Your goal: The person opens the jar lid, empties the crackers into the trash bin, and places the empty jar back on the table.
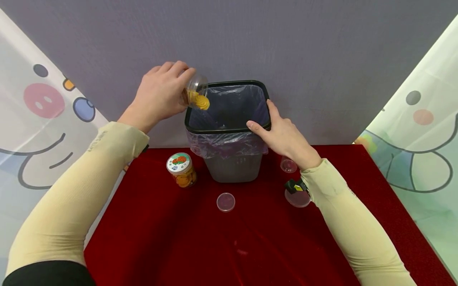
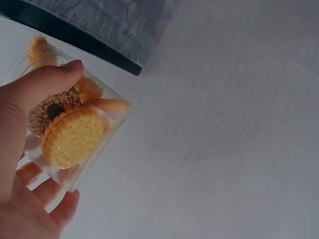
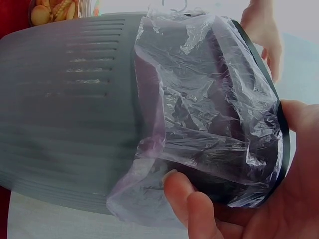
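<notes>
My left hand (image 1: 161, 93) grips a clear plastic jar (image 1: 198, 82), tipped on its side with its mouth toward the trash bin (image 1: 234, 169). Yellow biscuits (image 1: 202, 103) lie at the jar's mouth, over the bin's left rim. In the left wrist view, a round sandwich biscuit (image 2: 75, 139) and a brown crumbly-looking cookie (image 2: 45, 117) show through the jar wall. My right hand (image 1: 286, 135) holds the bin's right front corner, thumb at the black rim. A thin, translucent purple bag (image 3: 199, 109) lines the bin and folds over its outside.
A lidded jar of cookies (image 1: 184, 176) stands left of the bin on the red cloth (image 1: 171, 238). A clear round lid (image 1: 226, 202) lies in front. Another clear disc (image 1: 297, 198) and a small clear container (image 1: 288, 165) lie near my right wrist. A grey wall rises behind.
</notes>
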The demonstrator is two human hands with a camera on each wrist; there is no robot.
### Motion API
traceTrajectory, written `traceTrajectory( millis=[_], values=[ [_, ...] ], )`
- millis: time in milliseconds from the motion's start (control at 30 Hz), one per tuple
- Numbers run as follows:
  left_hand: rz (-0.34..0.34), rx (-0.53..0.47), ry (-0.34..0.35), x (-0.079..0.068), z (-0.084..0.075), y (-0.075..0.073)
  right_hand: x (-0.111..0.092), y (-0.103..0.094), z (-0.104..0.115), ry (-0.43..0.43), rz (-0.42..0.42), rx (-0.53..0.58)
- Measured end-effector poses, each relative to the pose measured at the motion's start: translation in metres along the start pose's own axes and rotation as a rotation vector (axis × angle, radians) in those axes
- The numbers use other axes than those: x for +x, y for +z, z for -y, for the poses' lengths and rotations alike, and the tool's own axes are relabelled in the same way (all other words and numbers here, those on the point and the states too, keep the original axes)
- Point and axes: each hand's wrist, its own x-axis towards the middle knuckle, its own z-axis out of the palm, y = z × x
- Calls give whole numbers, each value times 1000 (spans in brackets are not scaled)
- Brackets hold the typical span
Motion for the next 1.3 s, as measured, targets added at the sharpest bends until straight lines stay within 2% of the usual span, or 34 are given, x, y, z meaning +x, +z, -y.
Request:
traceTrajectory(
  millis=[233,367,767,1300],
  values=[
    [-170,108,164,5,-4,3,0,0,-1,-1,-7,1],
    [-216,163,228,8,-6,2,1,0,-1,1,-5,2],
    [-159,296,302,12,-12,4,0,0,-1,4,-3,0],
    [-168,415,420,15,-16,8,0,-1,-1,1,0,-2]
  ],
)
